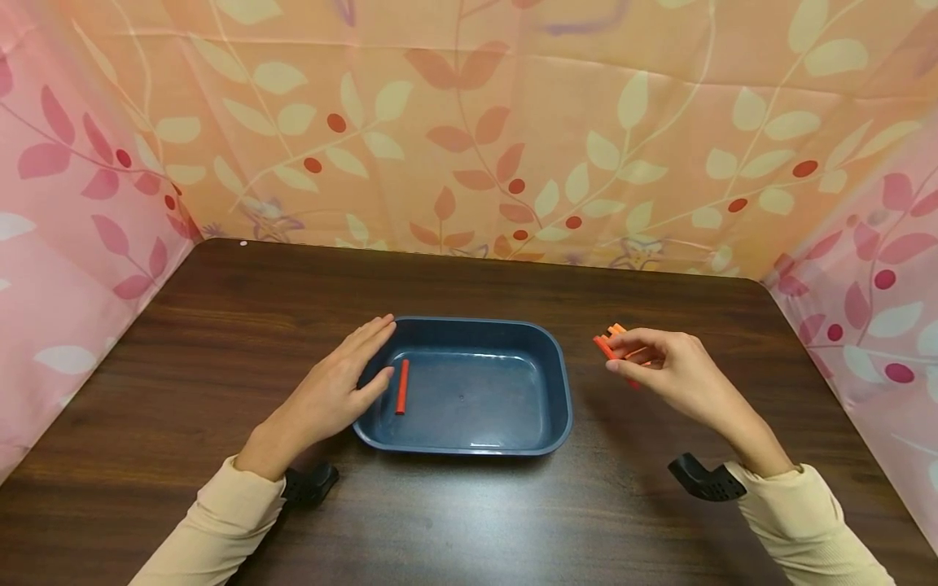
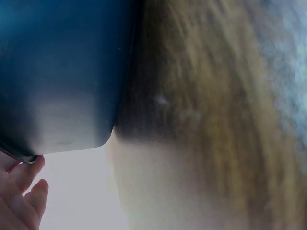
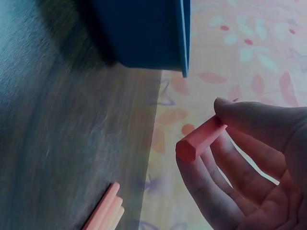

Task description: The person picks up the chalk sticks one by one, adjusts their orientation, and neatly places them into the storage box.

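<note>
A blue plastic tub (image 1: 469, 450) stands on the table with one red crayon-like stick (image 1: 402, 387) lying inside near its left wall. My left hand (image 1: 333, 382) rests at the tub's left rim, fingers fairly straight and thumb reaching over the inside. In the left wrist view its fingertips (image 2: 36, 167) touch the rim. To the right of the tub, my right hand (image 1: 670, 368) pinches another red hexagonal stick (image 3: 204, 139) between thumb and fingers, raised above the table. Several orange-red sticks (image 3: 104, 211) lie below that hand, partly hidden by it in the head view.
The dark wood-grain table (image 1: 242, 325) meets a flowered cloth (image 1: 454, 122) along its back and sides. Black wrist mounts (image 1: 707, 478) sit under both forearms. A small white spot (image 1: 244, 243) shows at the back left edge.
</note>
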`<state>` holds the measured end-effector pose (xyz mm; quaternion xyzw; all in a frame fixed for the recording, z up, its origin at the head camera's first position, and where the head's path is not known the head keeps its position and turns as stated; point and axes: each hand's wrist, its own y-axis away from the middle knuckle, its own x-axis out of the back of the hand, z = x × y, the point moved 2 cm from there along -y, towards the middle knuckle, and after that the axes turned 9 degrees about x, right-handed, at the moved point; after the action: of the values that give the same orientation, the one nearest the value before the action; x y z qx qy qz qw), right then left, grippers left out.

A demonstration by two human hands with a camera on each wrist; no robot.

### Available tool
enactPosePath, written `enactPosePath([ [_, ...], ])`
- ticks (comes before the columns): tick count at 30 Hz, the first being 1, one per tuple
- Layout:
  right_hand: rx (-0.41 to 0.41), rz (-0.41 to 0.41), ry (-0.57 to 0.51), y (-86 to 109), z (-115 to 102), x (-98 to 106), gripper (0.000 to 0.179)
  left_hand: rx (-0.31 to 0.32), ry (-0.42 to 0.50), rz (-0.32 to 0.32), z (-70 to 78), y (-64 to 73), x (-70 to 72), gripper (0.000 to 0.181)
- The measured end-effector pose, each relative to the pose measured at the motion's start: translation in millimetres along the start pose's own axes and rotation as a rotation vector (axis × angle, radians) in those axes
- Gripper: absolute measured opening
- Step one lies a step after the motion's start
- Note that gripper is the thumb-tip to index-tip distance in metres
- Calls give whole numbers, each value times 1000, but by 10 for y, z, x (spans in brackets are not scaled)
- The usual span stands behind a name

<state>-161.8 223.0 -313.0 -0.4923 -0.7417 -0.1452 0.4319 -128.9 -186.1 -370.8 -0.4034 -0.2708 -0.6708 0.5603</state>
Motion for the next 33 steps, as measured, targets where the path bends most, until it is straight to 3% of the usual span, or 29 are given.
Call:
enactPosePath([
  [11, -31, -30, -53, -147, -129, -65, 25, -3, -2, 11, -5, 11, -2, 66],
  [25, 24, -40, -168, -283, -328, -118, 25, -8, -9, 13, 4, 6, -3, 65],
  [33, -1, -66, -240, -399, -424, -176, 27, -3, -7, 6, 5, 7, -1, 66],
])
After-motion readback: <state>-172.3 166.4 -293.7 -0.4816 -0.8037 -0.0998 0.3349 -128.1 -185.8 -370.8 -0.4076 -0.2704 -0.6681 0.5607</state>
